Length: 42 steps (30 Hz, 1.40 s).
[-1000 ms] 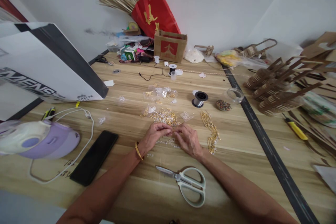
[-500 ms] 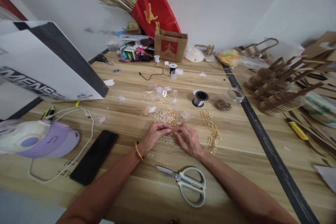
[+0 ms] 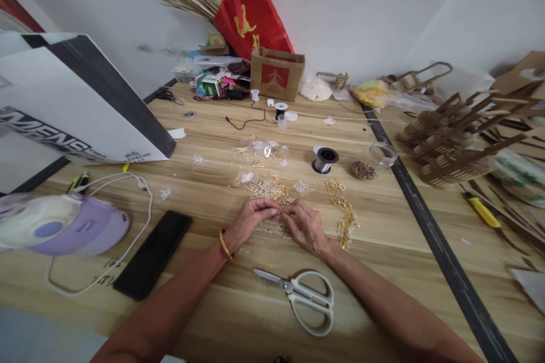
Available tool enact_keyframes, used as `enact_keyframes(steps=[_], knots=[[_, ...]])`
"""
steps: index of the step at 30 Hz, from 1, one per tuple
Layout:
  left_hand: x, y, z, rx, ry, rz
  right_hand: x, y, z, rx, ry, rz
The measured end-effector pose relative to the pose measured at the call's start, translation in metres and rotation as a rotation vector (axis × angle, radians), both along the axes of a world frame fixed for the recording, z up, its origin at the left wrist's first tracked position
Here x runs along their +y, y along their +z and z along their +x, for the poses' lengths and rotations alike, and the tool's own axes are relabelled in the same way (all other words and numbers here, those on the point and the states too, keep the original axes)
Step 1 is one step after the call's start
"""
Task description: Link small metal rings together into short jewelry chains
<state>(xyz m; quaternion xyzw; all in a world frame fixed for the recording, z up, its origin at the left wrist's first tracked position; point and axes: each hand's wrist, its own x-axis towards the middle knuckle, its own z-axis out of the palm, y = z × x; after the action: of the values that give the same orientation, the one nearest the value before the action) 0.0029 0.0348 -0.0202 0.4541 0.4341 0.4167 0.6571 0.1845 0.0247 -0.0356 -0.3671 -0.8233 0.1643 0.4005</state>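
Note:
My left hand (image 3: 252, 218) and my right hand (image 3: 307, 226) meet fingertip to fingertip over the table, each in a pinch. Whatever lies between the fingertips is too small to make out. Just beyond them spreads a pile of small gold and silver jewelry findings (image 3: 267, 188). A silver chain (image 3: 272, 229) lies on the wood beneath and between the hands. To the right of my right hand rest several gold chains (image 3: 344, 212). White-handled scissors (image 3: 300, 298) lie nearer to me, blades pointing left.
A wire spool (image 3: 325, 160) and a clear jar (image 3: 382, 155) stand behind the gold chains. On the left are a black phone (image 3: 153, 255), a purple-and-white device (image 3: 80, 227) with a white cable, and a large box (image 3: 85, 102). Small woven baskets (image 3: 447, 144) stand at right, near a yellow-handled cutter (image 3: 483, 210).

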Motion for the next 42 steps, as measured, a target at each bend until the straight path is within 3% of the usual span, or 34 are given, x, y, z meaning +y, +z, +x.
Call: enact_keyframes(steps=[42], knots=[[-0.0005,-0.0019,-0.0009,-0.024,-0.004,-0.007,-0.0003,0.0003,-0.0002,0.015,0.003,-0.016]])
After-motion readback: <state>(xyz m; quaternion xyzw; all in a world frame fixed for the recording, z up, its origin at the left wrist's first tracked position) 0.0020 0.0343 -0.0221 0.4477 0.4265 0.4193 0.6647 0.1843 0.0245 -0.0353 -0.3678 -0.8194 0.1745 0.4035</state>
